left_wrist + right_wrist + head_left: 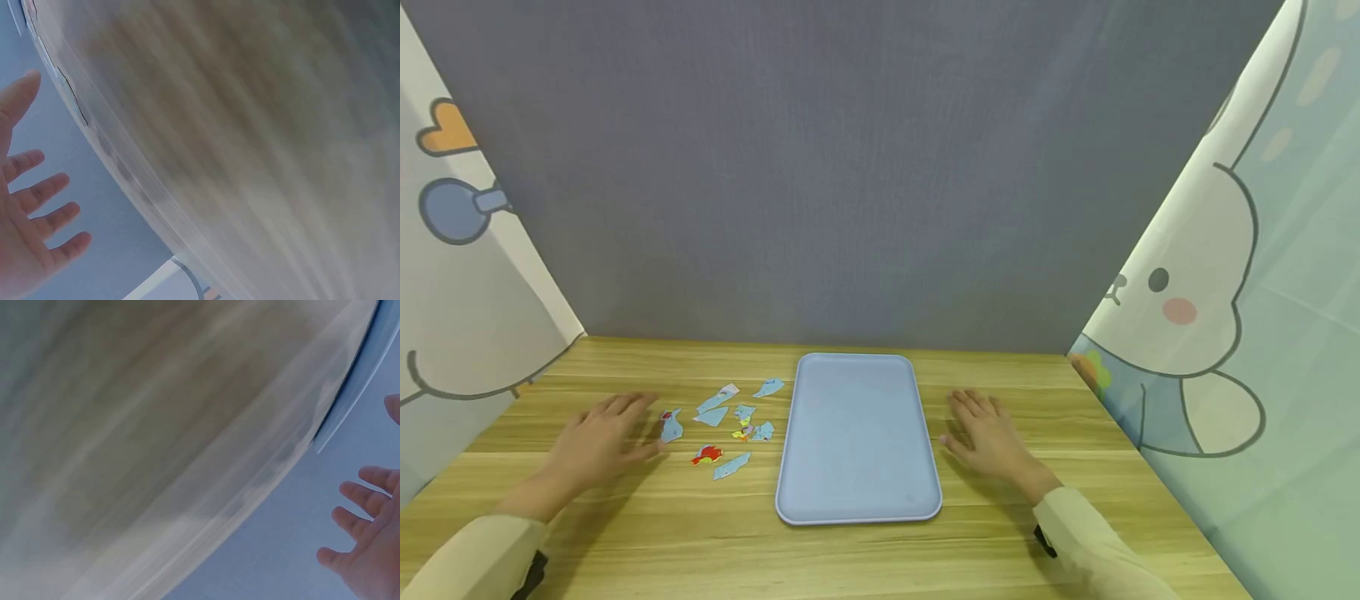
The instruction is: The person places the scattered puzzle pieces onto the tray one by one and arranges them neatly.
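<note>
A light blue rectangular tray lies flat between the two hands. To its left several irregular flat pieces are scattered, most of them pale blue, such as the slim piece in front. One piece is mainly red, and a small cluster shows yellow. My left hand is beside the leftmost blue piece, fingers spread and holding nothing. Right of the tray is my right hand, also holding nothing. Extended fingers show on the left hand and right hand in the wrist views.
The wood-grain table carries everything. A grey panel rises at its back edge. Cloths with cartoon prints hang on the left and on the right.
</note>
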